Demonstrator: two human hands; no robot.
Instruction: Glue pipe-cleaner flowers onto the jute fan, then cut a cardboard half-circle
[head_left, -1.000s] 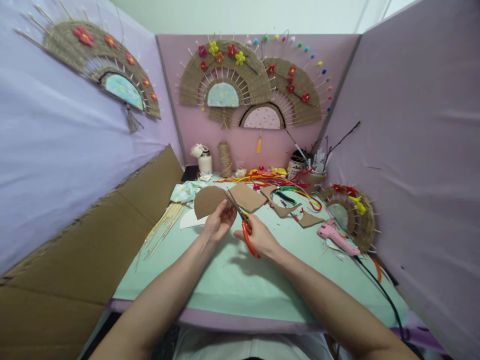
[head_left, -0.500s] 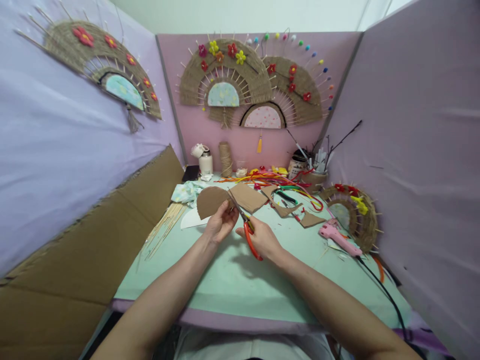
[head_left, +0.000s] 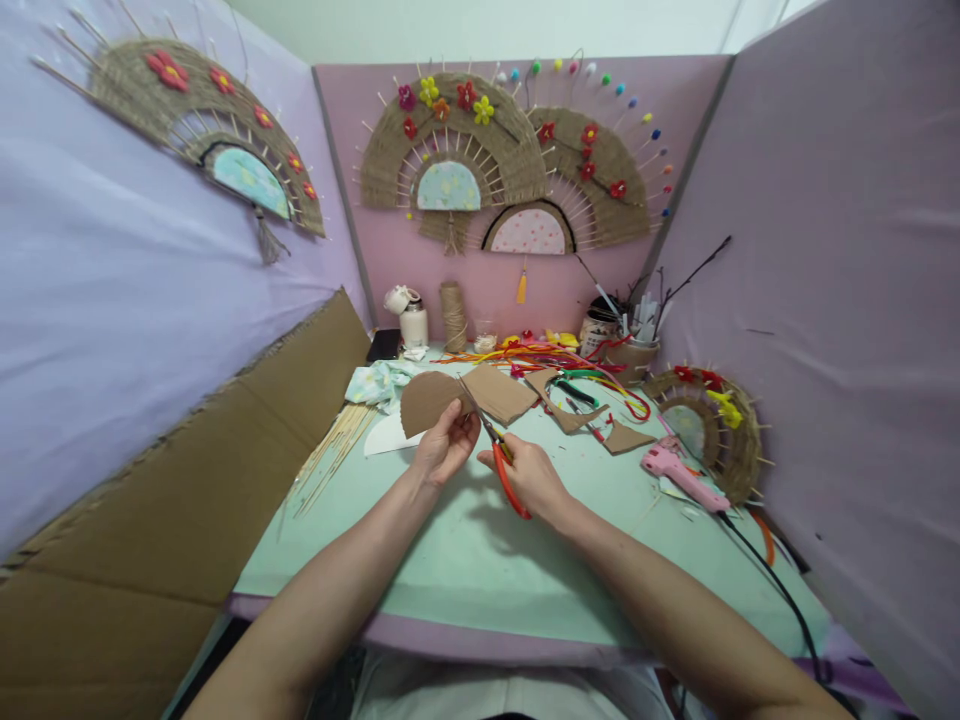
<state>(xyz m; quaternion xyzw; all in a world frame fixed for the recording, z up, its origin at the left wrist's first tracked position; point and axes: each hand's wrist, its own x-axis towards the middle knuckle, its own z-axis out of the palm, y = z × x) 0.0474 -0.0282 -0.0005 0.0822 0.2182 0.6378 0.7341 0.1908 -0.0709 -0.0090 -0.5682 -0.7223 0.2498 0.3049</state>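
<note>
Between the thumb and fingers of my left hand (head_left: 448, 442) is a brown cardboard piece (head_left: 431, 402) with a rounded outline. My right hand (head_left: 529, 474) grips the red handles of a pair of scissors (head_left: 510, 488). The scissor blades lie along the cardboard's right edge, close to my left fingertips. A white half-round sheet (head_left: 384, 438) lies on the table under the cardboard. Thin wooden sticks (head_left: 334, 448) are spread to the left of my left hand.
Cardboard scraps (head_left: 501, 392) and green-handled pliers (head_left: 576, 390) lie behind my hands. To the right are a pink glue gun (head_left: 686, 478) with a black cord and a twine fan (head_left: 731, 440). A twine spool (head_left: 453, 316) stands at the back. A cardboard panel (head_left: 225, 430) borders the left.
The view has shifted slightly. My left hand still holds the cardboard, and the scissors stay at its right edge with only a small movement.
</note>
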